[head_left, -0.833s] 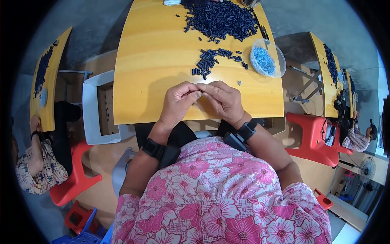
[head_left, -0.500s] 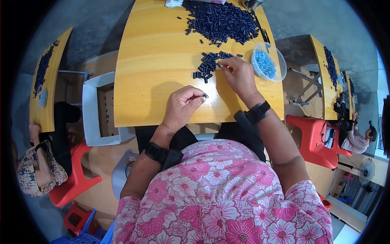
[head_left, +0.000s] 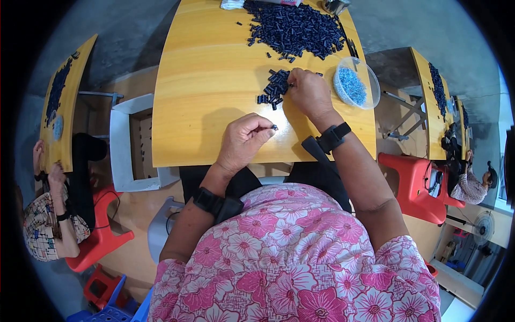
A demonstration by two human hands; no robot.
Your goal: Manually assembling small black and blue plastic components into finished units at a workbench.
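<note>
Yellow table, tiny dark cylindrical piece (short, glossy) pinched between left fingers.

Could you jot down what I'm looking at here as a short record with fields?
Setting: yellow table, seen from above
Left hand: raised a little over the table, pinching a small dark piece at its fingertips
Right hand: reaching into the small pile of dark pieces
Farther back: large heap of dark pieces
To the right: clear bowl of blue bits
Nearby: red stool
</note>
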